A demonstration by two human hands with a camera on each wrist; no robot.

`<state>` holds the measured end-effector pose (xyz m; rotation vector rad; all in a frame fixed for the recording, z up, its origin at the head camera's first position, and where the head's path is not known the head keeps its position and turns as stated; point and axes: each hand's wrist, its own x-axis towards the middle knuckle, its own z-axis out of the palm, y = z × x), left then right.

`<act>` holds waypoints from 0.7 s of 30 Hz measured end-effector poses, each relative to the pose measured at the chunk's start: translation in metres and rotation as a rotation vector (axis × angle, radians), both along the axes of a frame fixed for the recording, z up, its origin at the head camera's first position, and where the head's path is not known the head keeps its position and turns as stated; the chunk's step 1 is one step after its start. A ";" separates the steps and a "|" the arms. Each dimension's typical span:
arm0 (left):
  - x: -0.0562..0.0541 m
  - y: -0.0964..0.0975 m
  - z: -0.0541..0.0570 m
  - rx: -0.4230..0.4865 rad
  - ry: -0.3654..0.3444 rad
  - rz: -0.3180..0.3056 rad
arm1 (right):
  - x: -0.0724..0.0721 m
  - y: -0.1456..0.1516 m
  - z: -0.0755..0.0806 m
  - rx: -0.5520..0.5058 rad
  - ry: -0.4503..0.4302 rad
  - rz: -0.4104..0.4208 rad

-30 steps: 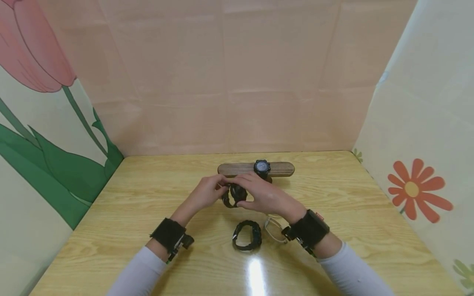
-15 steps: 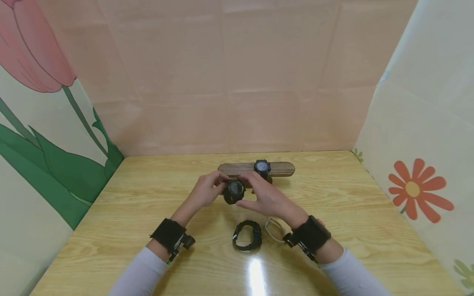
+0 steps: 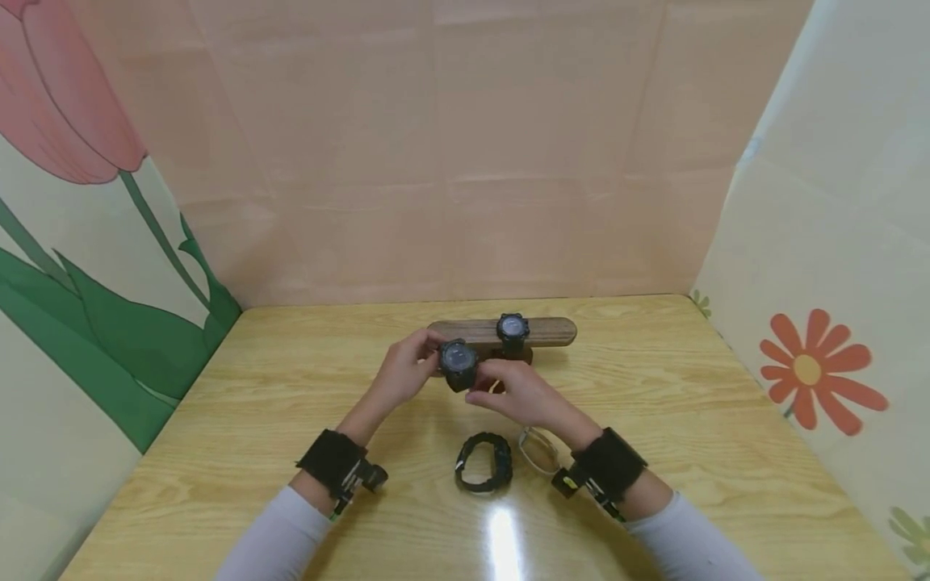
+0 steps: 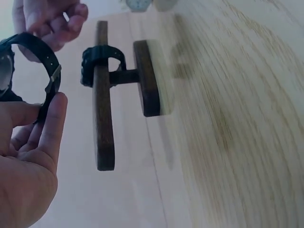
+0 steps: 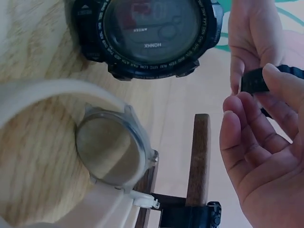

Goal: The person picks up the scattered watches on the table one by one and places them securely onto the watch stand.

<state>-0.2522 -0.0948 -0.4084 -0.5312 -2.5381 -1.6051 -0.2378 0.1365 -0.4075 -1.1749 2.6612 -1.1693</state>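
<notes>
Black wristwatch (image 3: 458, 357) being pinched by left hand (image 3: 404, 369) and right hand (image 3: 521, 393), just near of wooden stand's (image 3: 555, 331) left half. Mounted watch (image 3: 513, 326) sitting right: one done. Apparently remaining: this, digital watch (image 5: 152, 28), white watch (image 5: 111, 147).

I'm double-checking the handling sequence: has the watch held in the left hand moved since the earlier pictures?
Yes. In the head view, the held watch has moved up the picture, closer to the wooden stand.
</notes>
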 end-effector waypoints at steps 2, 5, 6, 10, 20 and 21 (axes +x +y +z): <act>0.000 0.002 -0.001 0.038 -0.027 -0.006 | 0.000 -0.001 0.000 -0.008 -0.017 -0.009; 0.000 0.004 -0.001 0.088 -0.058 -0.013 | 0.000 -0.002 -0.001 -0.020 -0.019 -0.018; 0.000 0.005 -0.002 0.103 -0.069 -0.013 | 0.000 -0.003 -0.001 -0.028 -0.018 -0.021; 0.000 0.006 -0.003 0.147 -0.101 -0.024 | 0.000 -0.002 -0.002 -0.071 -0.012 -0.027; 0.000 -0.002 -0.001 -0.040 -0.052 -0.082 | 0.000 -0.001 -0.005 -0.081 0.145 -0.037; 0.001 -0.003 0.001 -0.049 -0.043 -0.073 | 0.000 0.000 -0.005 -0.074 0.170 -0.040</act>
